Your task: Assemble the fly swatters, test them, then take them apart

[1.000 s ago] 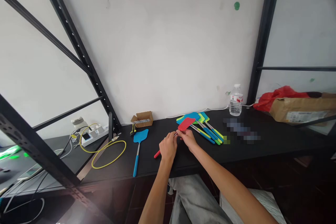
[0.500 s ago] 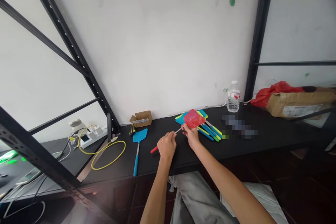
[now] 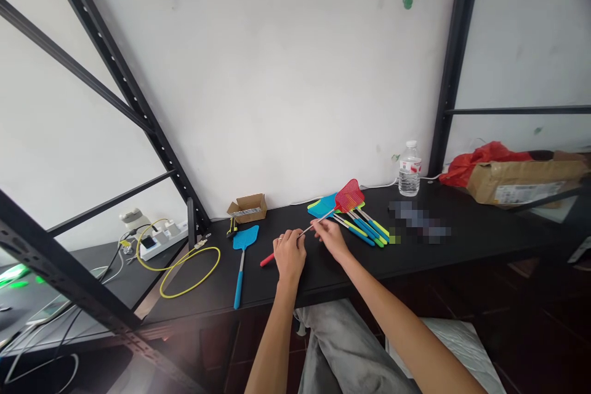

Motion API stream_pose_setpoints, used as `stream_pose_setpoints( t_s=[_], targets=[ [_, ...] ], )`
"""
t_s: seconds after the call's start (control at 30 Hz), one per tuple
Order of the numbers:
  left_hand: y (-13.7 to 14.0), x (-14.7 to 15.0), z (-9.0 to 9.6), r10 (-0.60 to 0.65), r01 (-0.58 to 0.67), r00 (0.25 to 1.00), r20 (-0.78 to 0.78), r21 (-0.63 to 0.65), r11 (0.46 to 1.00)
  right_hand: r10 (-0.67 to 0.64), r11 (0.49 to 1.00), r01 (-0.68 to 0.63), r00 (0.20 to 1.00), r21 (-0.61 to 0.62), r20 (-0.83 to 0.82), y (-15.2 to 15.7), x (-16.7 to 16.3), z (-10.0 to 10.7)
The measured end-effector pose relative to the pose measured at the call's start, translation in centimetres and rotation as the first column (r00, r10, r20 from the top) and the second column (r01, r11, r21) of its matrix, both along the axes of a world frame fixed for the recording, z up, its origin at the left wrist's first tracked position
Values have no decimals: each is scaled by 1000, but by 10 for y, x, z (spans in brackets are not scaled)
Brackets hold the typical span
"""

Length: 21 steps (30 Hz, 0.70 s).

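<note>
A red fly swatter (image 3: 349, 196) with a thin metal rod is held between my two hands, its mesh head up and to the right. My left hand (image 3: 289, 255) is wrapped round it near the red grip, whose end sticks out to the left. On the rod below the head, the fingers of my right hand (image 3: 330, 236) are closed in a pinch. Behind my right hand lies a fanned pile of blue, green and yellow fly swatters (image 3: 368, 228). A single blue fly swatter (image 3: 240, 268) lies on the black table (image 3: 198, 305), left of my left hand.
A small open cardboard box (image 3: 248, 208) stands near the wall. To the left are a yellow cable (image 3: 189, 292) and a white power strip (image 3: 164, 240). A water bottle (image 3: 409, 169) and a larger carton (image 3: 526, 181) stand at the right. Black metal posts (image 3: 455, 68) frame the table.
The red swatter's head has risen and tilted, with more rod showing below it. My right hand has slid slightly left and down along the rod. My left hand has shifted slightly left.
</note>
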<state>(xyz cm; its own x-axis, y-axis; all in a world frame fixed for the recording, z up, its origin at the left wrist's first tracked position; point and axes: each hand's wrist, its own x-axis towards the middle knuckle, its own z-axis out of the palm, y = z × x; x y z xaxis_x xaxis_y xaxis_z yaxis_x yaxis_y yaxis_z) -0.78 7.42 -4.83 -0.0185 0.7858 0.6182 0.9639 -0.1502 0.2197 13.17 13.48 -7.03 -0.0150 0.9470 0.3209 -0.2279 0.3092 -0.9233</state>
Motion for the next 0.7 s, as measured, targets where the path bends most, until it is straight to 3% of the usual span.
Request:
stream_pose_setpoints(
  t_s=[0.07, 0.13, 0.37, 0.7],
  targets=[
    [0, 0, 0, -31, 31, 1000, 3, -2, 1000, 81, 994, -91, 985, 59, 154, -3, -3, -1],
    [1, 0, -1, -46, 46, 999, 2, -10, 999, 82, 992, -99, 979, 84, 189, -3, -3, -2],
    [1, 5, 1, 13, -15, 999, -44, -35, 999, 0, 1000, -1, 997, 9, 83, 0, 0, -3],
    [3, 7, 0, 17, -20, 998, -59, -43, 999, -87, 996, 87, 996, 5, -3, 2, -2, -4]
  ],
)
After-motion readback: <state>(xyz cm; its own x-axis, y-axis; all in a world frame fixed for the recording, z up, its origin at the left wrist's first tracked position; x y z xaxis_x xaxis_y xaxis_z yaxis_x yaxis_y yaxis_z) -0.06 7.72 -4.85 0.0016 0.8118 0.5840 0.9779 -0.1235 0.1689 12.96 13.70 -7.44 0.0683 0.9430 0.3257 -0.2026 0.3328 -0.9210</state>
